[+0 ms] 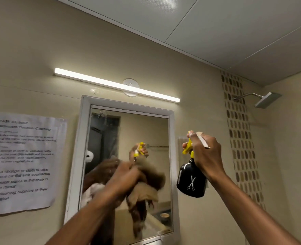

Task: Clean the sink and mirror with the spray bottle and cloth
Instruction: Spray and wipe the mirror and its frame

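The white-framed mirror hangs on the beige wall at centre. My left hand presses a brown cloth against the lower middle of the glass; hand and cloth are motion-blurred. My right hand holds up a black spray bottle with a yellow trigger head and a white scissors logo, just right of the mirror frame, nozzle pointing left toward the glass. The mirror reflects both hands and the bottle. The sink is out of view.
A lit tube light runs above the mirror. A printed task sheet is taped to the wall at left. A shower head juts out at the upper right beside a strip of mosaic tiles.
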`<move>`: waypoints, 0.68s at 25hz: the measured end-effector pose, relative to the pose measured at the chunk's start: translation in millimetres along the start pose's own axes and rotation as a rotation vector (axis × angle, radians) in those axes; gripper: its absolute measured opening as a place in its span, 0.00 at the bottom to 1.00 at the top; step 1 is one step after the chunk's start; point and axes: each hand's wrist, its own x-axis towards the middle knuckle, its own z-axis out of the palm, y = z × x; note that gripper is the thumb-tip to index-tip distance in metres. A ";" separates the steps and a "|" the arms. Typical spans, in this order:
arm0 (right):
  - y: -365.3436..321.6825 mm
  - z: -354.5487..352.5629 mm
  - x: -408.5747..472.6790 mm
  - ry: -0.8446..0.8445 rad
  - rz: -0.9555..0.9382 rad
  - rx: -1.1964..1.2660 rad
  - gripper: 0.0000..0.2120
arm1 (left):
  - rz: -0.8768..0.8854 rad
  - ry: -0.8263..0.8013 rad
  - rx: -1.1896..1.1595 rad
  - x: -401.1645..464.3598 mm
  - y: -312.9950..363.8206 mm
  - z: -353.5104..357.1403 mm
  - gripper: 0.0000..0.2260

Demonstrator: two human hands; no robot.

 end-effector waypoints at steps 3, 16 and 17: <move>11.6 2.3 16.6 -0.002 -0.043 -0.066 0.21 | 0.331 0.216 0.046 49.1 72.5 8.6 0.06; 96.2 -12.7 -17.5 -0.225 0.118 -0.166 0.18 | 0.819 0.420 0.597 176.4 92.0 50.3 0.14; 104.8 -14.1 -25.2 -0.259 0.116 -0.184 0.18 | 0.784 0.403 0.604 176.7 84.7 56.7 0.15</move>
